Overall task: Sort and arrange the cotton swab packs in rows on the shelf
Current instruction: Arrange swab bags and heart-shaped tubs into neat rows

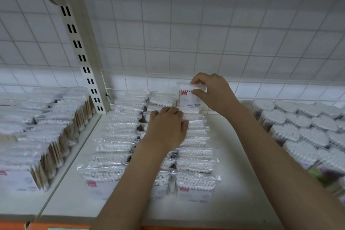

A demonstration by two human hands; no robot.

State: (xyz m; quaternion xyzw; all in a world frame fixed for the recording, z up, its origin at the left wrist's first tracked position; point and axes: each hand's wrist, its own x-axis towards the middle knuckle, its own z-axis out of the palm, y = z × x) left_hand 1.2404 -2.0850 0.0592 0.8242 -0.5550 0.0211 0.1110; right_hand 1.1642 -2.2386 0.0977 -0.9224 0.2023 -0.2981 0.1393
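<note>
The middle row of packs (164, 177) lies partly hidden under the left forearm (130, 183) — label print too blurred to read.

No text can be read. The clear plastic cotton swab packs (196, 186) carry small pink-red label patches (183, 189). Their print is too blurred.

White wire grid (205, 33), slotted upright (82, 56)

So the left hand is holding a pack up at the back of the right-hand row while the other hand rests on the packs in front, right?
Wrong hand: the head view shows the right hand holding that pack. The left hand rests on the packs in front.
</note>
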